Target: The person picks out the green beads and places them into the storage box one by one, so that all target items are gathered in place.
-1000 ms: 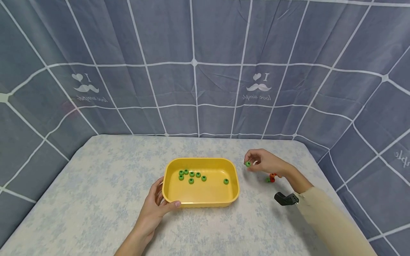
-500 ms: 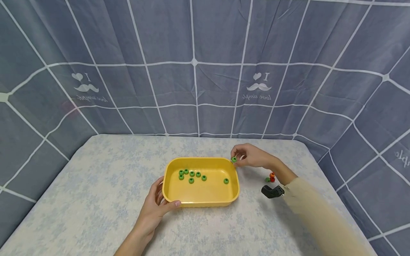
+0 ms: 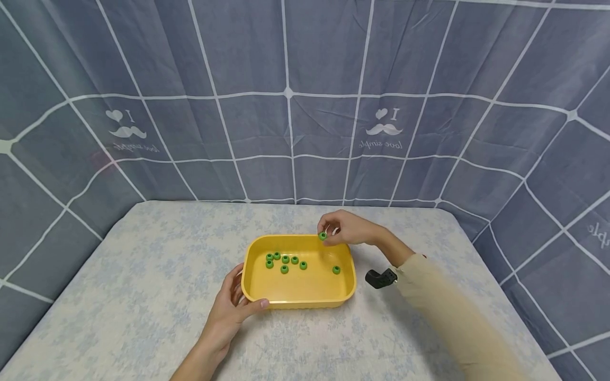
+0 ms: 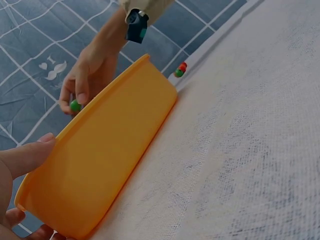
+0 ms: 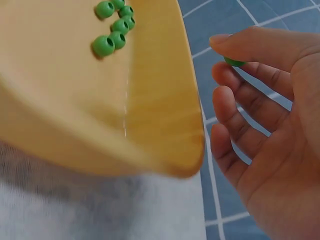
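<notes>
A yellow plastic tray [image 3: 305, 290] stands on the table with several round green beads [image 3: 285, 259] in its left half and a single green bead [image 3: 336, 270] near its right wall. My left hand [image 3: 227, 313] grips the tray's left front corner, thumb over the rim and fingers around the outer wall. Over the tray's back rim, toward the right, my right hand [image 3: 350, 228] pinches another green bead [image 3: 323, 236] between thumb and fingers. In the right wrist view this bead [image 5: 234, 62] is mostly hidden behind the thumb.
Red and green beads [image 4: 181, 69] lie on the table right of the tray, mostly hidden behind the right forearm in the head view. A black wrist camera [image 3: 380, 278] juts from the right sleeve. A blue-grey checked curtain [image 3: 324, 132] surrounds the table's back and sides.
My right hand has moved left with the pinched green bead, from beside the tray to above its back rim. The left hand and the tray have stayed in place.
</notes>
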{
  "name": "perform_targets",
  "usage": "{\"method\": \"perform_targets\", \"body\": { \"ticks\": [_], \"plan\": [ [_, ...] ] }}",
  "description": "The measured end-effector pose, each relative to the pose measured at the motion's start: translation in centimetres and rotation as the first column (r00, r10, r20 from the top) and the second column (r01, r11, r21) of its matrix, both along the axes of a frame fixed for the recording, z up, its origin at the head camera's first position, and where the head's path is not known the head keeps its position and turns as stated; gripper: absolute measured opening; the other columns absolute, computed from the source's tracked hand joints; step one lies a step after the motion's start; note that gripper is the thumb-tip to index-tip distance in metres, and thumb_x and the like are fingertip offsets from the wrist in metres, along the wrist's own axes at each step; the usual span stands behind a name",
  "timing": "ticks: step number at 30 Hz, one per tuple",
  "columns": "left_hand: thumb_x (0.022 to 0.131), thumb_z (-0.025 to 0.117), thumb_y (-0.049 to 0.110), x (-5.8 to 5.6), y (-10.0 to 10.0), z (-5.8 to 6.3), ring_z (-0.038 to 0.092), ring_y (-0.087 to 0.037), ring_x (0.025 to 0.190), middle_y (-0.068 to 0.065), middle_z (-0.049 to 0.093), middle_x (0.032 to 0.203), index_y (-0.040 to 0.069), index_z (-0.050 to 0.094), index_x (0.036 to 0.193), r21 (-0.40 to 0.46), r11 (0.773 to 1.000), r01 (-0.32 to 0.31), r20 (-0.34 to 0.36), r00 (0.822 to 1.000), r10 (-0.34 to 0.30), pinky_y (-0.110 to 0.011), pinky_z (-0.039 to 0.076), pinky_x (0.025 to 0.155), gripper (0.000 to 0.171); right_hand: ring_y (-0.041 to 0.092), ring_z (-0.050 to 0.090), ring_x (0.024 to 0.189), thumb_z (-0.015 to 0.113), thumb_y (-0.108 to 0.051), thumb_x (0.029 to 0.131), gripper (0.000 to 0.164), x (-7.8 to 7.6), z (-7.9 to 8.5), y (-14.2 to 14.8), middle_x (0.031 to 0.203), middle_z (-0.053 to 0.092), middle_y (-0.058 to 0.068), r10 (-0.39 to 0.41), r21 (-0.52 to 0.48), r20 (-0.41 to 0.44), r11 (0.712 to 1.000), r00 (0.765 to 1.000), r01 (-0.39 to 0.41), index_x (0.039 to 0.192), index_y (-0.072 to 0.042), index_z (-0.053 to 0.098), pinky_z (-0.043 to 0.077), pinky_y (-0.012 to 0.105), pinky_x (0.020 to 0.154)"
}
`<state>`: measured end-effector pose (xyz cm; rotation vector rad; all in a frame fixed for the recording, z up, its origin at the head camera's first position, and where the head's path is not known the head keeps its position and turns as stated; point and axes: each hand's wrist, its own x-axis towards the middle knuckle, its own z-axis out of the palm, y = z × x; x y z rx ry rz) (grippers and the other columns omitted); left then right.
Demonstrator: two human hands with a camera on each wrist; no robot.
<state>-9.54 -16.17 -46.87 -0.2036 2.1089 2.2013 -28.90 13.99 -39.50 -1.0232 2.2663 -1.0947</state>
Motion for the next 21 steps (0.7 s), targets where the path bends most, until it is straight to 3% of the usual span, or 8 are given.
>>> {"method": "perform_targets", "body": {
  "ticks": [12,21],
  "plan": [
    [0.085,0.088,0.012,0.2,-0.1,0.0,0.037,-0.027,0.146,-0.01,0.03,0.161,0.019,0.02,0.164,0.0,1.0,0.002,-0.001,1.0,-0.002,-0.034,0.039,0.116,0.104,0.025,0.065,0.092,0.076,-0.002,0.093,0.018,-0.5,0.2,-3.7,0.102,0.068,0.004,0.073,-0.012,-0.003,0.997,0.997,-0.073,0.11,0.0,0.07,0.059,0.035,0.083],
    [0.084,0.088,0.012,0.2,0.0,0.2,0.036,-0.027,0.146,-0.011,0.03,0.161,0.018,0.02,0.164,-0.003,1.0,-0.005,0.002,1.0,0.005,-0.032,0.04,0.115,0.105,0.023,0.064,0.093,0.075,-0.002,0.093,0.027,-0.4,0.5,-4.5,0.114,0.065,0.026,0.104,-0.004,-0.011,0.995,0.994,-0.104,0.116,0.008,0.066,0.058,0.034,0.086]
  ]
}}
